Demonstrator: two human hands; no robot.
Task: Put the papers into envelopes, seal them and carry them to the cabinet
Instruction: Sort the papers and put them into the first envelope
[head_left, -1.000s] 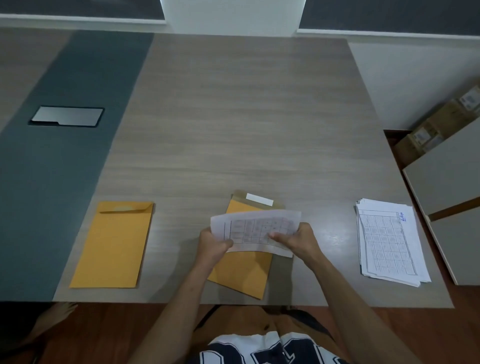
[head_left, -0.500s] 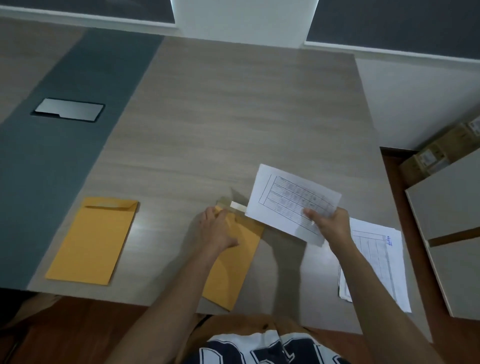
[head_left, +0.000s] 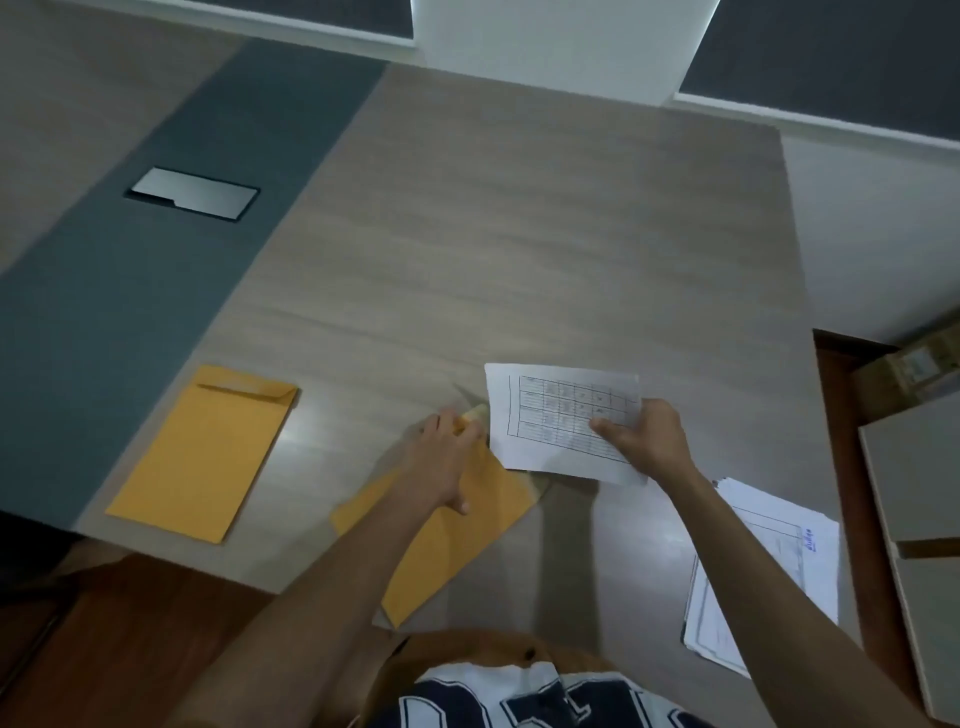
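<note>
Your right hand (head_left: 652, 441) pinches a folded sheet of paper (head_left: 563, 418) printed with a table, thumb on its top face and fingers curled beneath, and holds it above the wooden table (head_left: 519, 249), just right of the open end of the yellow envelope (head_left: 457, 530). Your left hand (head_left: 447, 462) lies on that envelope near its mouth, fingers at the flap end; motion blur there hides whether they grip the edge or only press it down, so I cannot tell. The envelope lies at a slant, with its lower corner past the near table edge, toward your body.

A second yellow envelope (head_left: 205, 452) lies flat to the left, well apart from your hands, flap folded down at its far end. The stack of printed papers (head_left: 789, 551) lies at the near right of the table, partly covered by your right forearm.

Farther left, a grey strip runs along the tabletop with a metal cover plate (head_left: 193, 192) set into it. Cardboard boxes (head_left: 919, 364) stand on the floor to the right.
</note>
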